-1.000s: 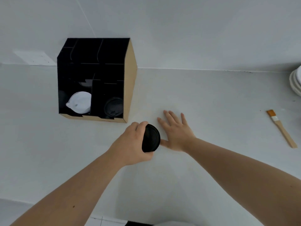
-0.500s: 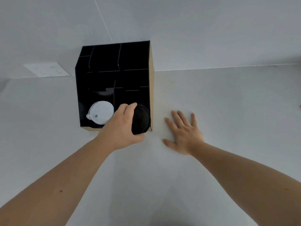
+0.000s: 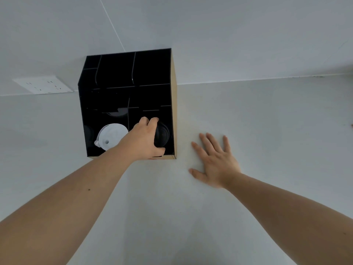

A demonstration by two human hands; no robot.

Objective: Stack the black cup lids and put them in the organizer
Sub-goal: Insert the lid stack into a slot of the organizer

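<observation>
Left hand [image 3: 142,139]: clenched around the black cup lids [image 3: 162,136], reaching into the lower right compartment of the organizer [image 3: 173,104] at centre-left of the frame; thumb below the lids, fingertips curled over their top edge. Right hand [image 3: 215,161]: released, fingers spread, palm flat on the countertop [image 3: 248,121] just right of the organizer, touching nothing else.

Change from half a second ago: lids sit deeper within the compartment, where before they were at its front opening; right hand stays flat in the same spot. One second ago the lids were held out over the counter, clear of the organizer.

Organizer: black divided interior, tan outer side panel, standing against the wall [image 3: 229,35]. Lower left compartment holds white lids [image 3: 112,137], on edge, face toward the camera. Other compartments too dark to tell their contents.

Surface: plain white counter, matte. Room: white wall with a thin seam running diagonally; white socket plate [image 3: 43,86] at middle left.
</observation>
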